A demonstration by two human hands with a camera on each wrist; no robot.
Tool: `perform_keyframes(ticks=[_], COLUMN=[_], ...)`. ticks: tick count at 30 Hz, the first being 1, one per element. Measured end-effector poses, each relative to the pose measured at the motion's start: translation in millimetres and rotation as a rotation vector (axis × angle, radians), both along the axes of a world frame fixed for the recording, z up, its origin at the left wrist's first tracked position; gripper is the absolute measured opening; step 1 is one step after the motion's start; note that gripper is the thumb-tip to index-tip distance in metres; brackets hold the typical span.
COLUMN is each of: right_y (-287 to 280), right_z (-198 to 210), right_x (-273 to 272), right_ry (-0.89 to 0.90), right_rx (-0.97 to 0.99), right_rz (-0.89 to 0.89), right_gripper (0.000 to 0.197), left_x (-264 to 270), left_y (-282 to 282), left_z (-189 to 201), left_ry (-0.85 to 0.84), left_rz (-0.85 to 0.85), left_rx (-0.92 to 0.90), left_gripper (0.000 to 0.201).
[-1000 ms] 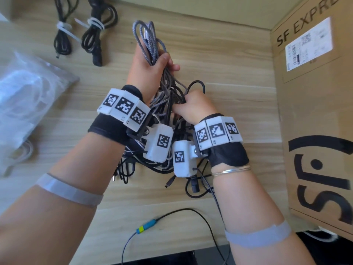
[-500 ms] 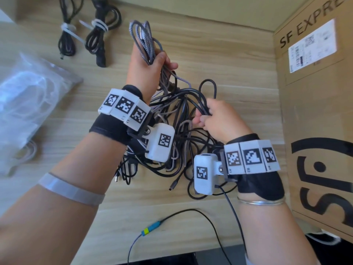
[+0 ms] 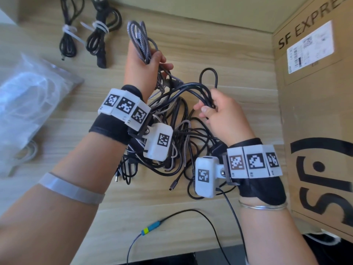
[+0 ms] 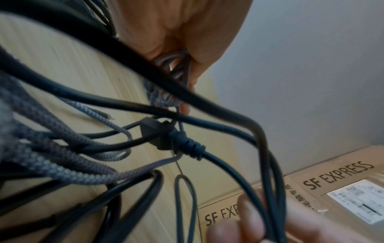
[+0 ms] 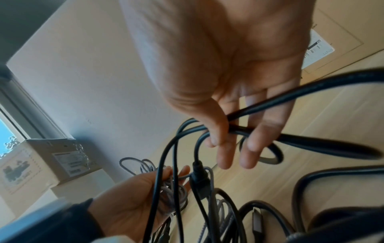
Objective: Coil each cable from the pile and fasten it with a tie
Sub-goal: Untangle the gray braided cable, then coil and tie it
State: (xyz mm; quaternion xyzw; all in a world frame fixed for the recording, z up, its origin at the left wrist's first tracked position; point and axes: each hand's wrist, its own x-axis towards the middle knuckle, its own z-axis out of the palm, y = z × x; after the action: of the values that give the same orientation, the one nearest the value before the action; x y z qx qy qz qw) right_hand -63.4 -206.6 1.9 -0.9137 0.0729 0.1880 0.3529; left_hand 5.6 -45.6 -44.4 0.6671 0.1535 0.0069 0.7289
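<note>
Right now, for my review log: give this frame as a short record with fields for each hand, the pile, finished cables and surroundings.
left hand: raised, grips a coil of grey braided cable
right hand: pinches black cables pulled up from the pile
pile: tangled black and grey cables on the wooden table
finished cables: two black bundles with white ties, far left
surroundings: cardboard box at right, plastic bag at left

Left hand point(image 4: 176, 32) at top of view gripped bundle of grey braided fabric cable point(image 4: 170, 69), fingers curled round it. Thick black rubber cables point(image 4: 207, 102) crossed in front, blurred. Black moulded plug with ribbed strain relief point(image 4: 166, 136) hung among them above light wood-grain tabletop point(image 4: 68, 69). Right hand's fingertips point(image 4: 234, 226), blurred, at bottom edge touched black strands. Brown cardboard box printed "SF EXPRESS" point(image 4: 336, 174) at lower right; grey wall point(image 4: 311, 65) behind.
</note>
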Motion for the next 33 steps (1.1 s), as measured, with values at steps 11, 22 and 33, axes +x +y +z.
perform_keyframes(ticks=[11, 22, 33], right_y=[-6.4, -9.0, 52.5], right_z=[-2.4, -14.1, 1.9], right_x=[-4.7, -3.6, 16.4], right_ry=[-0.070, 0.213, -0.173], right_rx=[-0.098, -0.440, -0.156], right_rz=[-0.213, -0.092, 0.263], right_gripper=[0.026, 0.032, 0.032], left_x=[-6.4, -11.7, -15.9], left_y=[2.3, 4.8, 7.6], left_z=[13.1, 42.1, 54.1], left_ry=[-0.030, -0.132, -0.180], left_rz=[0.029, 0.024, -0.047], left_rx=[-0.081, -0.253, -0.245], left_gripper=[0.021, 0.016, 0.020])
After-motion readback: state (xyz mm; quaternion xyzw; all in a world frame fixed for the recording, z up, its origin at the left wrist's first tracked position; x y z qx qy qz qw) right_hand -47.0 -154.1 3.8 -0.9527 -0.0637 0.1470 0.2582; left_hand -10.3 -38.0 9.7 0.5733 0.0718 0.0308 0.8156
